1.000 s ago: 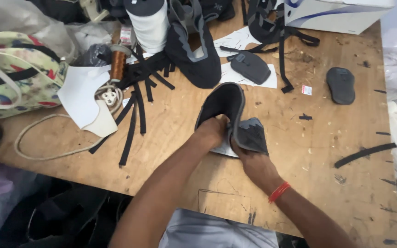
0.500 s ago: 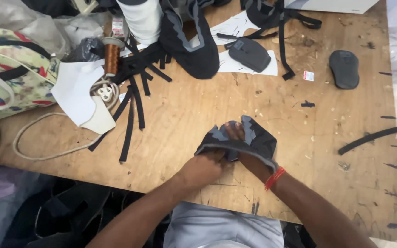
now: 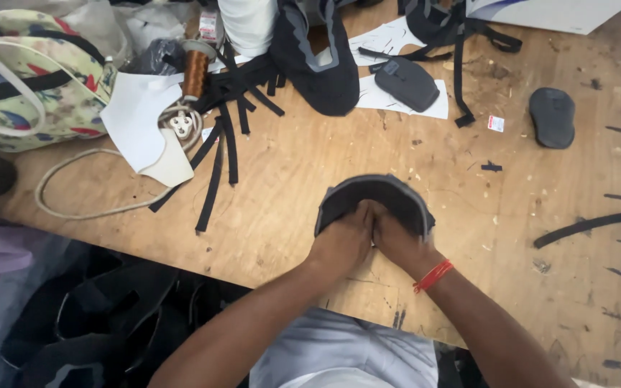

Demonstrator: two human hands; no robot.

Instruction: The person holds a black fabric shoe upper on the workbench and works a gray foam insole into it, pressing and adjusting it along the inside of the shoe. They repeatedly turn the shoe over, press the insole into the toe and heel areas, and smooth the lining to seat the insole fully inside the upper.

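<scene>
Both hands — left hand point(image 3: 343, 241), right hand point(image 3: 400, 241) — clamp the dark shoe upper point(image 3: 375, 192) near the table's front edge point(image 3: 267, 269).

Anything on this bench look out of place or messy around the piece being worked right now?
Nothing looks damaged. Both hands, left hand and right hand, press a dark curved fabric piece on the wooden table. Black strips lie scattered, one stray strip sits alone at right, and a pale cord loops near the front edge.
</scene>
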